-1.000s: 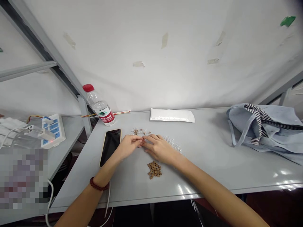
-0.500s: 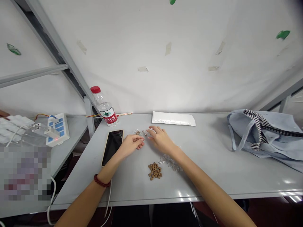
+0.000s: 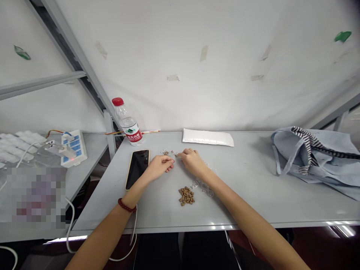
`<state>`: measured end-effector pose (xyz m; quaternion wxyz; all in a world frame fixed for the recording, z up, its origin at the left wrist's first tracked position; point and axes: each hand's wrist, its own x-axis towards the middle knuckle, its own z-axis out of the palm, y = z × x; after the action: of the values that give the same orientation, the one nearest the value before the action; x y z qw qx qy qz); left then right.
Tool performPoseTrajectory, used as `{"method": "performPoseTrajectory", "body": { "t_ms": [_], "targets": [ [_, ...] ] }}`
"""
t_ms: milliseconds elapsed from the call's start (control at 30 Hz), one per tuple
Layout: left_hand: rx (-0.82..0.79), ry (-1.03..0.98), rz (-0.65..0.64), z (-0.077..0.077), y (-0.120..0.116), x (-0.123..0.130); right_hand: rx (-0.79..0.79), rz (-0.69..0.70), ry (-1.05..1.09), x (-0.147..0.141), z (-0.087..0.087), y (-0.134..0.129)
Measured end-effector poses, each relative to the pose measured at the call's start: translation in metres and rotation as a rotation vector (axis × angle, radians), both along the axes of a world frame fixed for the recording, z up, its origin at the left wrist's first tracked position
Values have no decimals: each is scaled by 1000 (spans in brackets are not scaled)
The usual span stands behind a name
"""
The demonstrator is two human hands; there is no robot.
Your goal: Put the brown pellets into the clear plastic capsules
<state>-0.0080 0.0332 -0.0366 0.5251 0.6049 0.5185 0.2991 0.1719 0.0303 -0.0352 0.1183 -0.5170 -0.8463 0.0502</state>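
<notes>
My left hand (image 3: 161,167) is closed in a pinch beside the phone; whatever its fingertips hold is too small to make out. Across from it, my right hand (image 3: 191,160) has its fingers bent together at the small clear pieces, and what is between them is hidden. Small clear pieces with brown bits inside (image 3: 166,152) lie just beyond both hands. A pile of brown pellets (image 3: 187,196) rests on the grey table (image 3: 157,213) nearer the front edge. More clear plastic pieces (image 3: 206,188) lie beside and partly under my right forearm.
A black-screened phone (image 3: 137,168) lies left of my left hand, with a water bottle (image 3: 131,127) behind it. A white packet (image 3: 208,137) lies near the wall. At the right is a light blue bag (image 3: 320,157); a power strip (image 3: 74,148) sits at the left.
My right hand's fingers, spread before, are now drawn together near the small clear pieces. My left hand keeps its pinch. The whole view has shifted slightly.
</notes>
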Motion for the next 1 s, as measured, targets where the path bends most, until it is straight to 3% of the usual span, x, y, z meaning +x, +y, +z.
{"method": "performPoseTrajectory", "body": {
  "t_ms": [167, 367, 733, 867, 1000],
  "targets": [
    [17, -31, 14, -2, -1, 0, -8, 47, 85, 7, 9, -5],
    [9, -110, -47, -3, -5, 5, -49, 183, 400, 12, 15, -16],
    [-22, -187, -61, 13, -12, 8, -18, 205, 617, 15, 17, -22],
    [-23, -204, -36, 18, -15, 10, -34, 168, 762, 14, 18, -23],
    [-45, -267, -21, 24, -20, 13, -191, 59, 970, 16, 22, -25]
  ]
}}
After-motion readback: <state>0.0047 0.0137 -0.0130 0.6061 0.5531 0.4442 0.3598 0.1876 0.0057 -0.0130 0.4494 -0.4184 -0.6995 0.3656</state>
